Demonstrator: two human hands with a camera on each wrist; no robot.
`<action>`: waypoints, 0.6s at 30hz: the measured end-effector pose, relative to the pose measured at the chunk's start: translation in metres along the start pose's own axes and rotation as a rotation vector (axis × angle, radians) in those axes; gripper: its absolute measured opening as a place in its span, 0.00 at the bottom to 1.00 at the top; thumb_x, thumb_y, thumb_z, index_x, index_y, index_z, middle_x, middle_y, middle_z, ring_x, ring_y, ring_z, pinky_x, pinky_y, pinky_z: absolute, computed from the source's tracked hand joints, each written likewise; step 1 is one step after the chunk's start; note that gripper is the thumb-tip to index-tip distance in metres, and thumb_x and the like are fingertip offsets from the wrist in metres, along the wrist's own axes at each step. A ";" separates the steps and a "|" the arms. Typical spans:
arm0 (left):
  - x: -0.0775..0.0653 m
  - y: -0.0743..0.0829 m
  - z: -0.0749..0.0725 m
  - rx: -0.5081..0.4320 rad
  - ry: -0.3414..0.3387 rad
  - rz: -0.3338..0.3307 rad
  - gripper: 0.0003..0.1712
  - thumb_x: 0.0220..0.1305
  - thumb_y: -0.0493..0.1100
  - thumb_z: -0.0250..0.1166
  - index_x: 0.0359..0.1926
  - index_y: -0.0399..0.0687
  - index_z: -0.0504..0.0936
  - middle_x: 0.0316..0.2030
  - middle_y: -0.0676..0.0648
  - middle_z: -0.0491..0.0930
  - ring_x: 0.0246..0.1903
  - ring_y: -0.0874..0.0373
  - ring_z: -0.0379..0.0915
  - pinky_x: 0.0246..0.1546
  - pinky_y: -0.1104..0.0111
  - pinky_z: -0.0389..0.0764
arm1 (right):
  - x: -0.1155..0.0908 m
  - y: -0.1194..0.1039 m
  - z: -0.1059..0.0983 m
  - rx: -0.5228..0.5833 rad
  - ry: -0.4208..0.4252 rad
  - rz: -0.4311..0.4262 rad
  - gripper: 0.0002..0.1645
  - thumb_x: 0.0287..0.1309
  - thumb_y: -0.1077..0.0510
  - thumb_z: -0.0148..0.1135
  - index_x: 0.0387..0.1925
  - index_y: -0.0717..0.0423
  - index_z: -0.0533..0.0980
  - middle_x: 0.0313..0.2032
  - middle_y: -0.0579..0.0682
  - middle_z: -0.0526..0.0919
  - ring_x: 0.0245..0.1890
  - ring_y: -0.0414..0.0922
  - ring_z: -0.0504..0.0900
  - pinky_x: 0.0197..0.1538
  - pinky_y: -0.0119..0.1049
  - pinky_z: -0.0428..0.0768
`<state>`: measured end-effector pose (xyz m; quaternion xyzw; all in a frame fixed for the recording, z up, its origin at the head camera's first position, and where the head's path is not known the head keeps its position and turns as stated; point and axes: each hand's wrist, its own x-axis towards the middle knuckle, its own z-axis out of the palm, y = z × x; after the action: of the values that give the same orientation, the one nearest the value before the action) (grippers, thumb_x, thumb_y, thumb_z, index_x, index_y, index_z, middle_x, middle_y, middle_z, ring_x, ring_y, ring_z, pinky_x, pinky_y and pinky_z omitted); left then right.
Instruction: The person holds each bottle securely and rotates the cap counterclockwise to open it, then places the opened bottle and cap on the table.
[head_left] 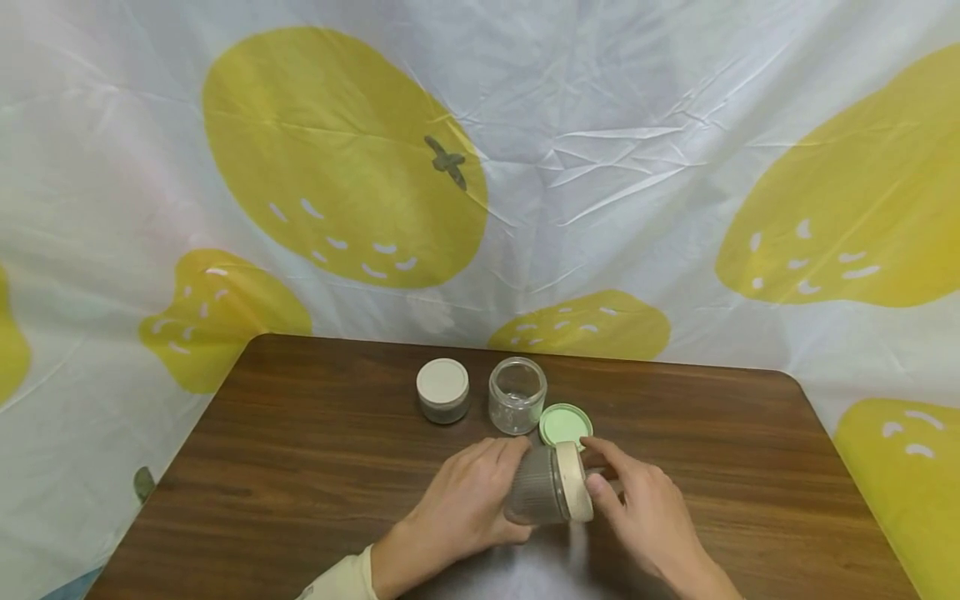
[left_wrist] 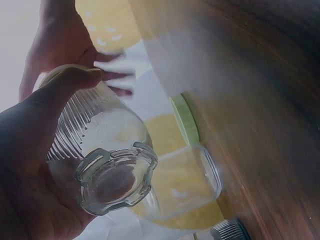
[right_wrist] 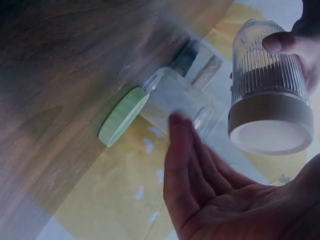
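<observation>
My left hand (head_left: 472,496) grips a ribbed clear glass jar (head_left: 537,486), tilted on its side above the table with its base toward the left. A cream lid (head_left: 574,482) covers the jar's mouth on the right. In the left wrist view the footed base of the jar (left_wrist: 117,182) faces the camera. Close to the lid is my right hand (head_left: 647,508), its fingers loosely bent and apart from the lid. The right wrist view shows a gap between those fingers (right_wrist: 181,150) and the lid (right_wrist: 272,135).
Behind the hands stands a lidless clear glass jar (head_left: 517,396), with a light green lid (head_left: 566,425) lying beside it. To its left is a short ribbed jar (head_left: 443,392) with a whitish lid. A lemon-print cloth (head_left: 600,183) hangs behind the wooden table (head_left: 300,467).
</observation>
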<state>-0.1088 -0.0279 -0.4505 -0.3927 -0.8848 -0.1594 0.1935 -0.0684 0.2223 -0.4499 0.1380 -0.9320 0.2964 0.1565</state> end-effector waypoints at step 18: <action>0.002 0.005 0.004 0.013 0.025 0.038 0.50 0.32 0.59 0.85 0.58 0.45 0.78 0.50 0.52 0.85 0.47 0.61 0.83 0.48 0.67 0.85 | 0.005 -0.010 -0.004 -0.052 -0.267 0.404 0.47 0.82 0.33 0.38 0.06 0.43 0.74 0.07 0.34 0.71 0.16 0.37 0.73 0.27 0.35 0.71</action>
<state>-0.1071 -0.0211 -0.4525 -0.4061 -0.8758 -0.1547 0.2100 -0.0689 0.2155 -0.4397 -0.0172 -0.9605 0.2765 -0.0269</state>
